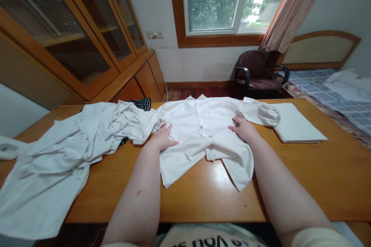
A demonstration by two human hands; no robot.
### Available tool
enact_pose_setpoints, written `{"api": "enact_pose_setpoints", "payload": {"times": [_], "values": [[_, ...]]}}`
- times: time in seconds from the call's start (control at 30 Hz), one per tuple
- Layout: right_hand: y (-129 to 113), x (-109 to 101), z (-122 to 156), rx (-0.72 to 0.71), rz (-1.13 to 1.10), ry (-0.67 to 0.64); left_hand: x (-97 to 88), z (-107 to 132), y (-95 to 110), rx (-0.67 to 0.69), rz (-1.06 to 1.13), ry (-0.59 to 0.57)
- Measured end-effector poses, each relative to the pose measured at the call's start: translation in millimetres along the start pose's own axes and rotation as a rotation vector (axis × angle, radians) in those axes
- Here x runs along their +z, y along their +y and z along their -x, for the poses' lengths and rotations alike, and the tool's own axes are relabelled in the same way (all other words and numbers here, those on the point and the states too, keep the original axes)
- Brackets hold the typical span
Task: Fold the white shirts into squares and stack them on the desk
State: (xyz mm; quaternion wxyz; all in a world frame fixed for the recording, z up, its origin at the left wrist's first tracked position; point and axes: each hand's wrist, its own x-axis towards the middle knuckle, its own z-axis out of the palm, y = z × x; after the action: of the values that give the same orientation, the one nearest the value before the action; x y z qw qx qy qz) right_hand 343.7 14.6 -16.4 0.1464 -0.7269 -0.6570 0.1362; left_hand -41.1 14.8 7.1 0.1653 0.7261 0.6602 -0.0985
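Observation:
A white button-up shirt (pixel 185 121) lies spread on the wooden table, its collar toward the far edge. Its lower part is wrinkled, and the two hem corners point toward me. My left hand (pixel 164 137) rests on the shirt's left side with the fingers apart and the thumb stretched inward. On the opposite side, my right hand (pixel 244 128) lies on the cloth, fingers spread. One sleeve (pixel 261 112) extends to the right, reaching a folded white cloth or paper stack (pixel 298 122). The other sleeve's end is bunched near my left hand.
Crumpled white garments (pixel 78 142) cover the left of the wooden table (pixel 313 173) and hang over its front edge. A black striped cloth (pixel 142 104) shows behind them. Beyond stand a glass-door cabinet (pixel 116 65), an armchair (pixel 255 70) and a bed (pixel 333 85).

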Motion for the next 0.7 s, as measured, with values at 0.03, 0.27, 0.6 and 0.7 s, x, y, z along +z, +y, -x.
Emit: {"api": "enact_pose_setpoints", "payload": {"times": [0.03, 0.27, 0.6, 0.7], "values": [[2.0, 0.5, -0.8, -0.008, 0.011, -0.003, -1.3, 0.9, -2.7, 0.010, 0.001, -0.007], [1.5, 7.8, -0.1, -0.067, 0.217, -0.034, 4.3, -5.7, -6.0, 0.010, 0.073, 0.065], [-2.2, 12.9, 1.6, -0.047, 0.292, -0.003, 15.0, -19.6, 2.1, -0.085, 0.010, 0.333], [1.9, 13.1, 0.8, -0.070, 0.276, 0.007, 15.9, -18.6, -0.8, -0.053, -0.029, 0.353]]}}
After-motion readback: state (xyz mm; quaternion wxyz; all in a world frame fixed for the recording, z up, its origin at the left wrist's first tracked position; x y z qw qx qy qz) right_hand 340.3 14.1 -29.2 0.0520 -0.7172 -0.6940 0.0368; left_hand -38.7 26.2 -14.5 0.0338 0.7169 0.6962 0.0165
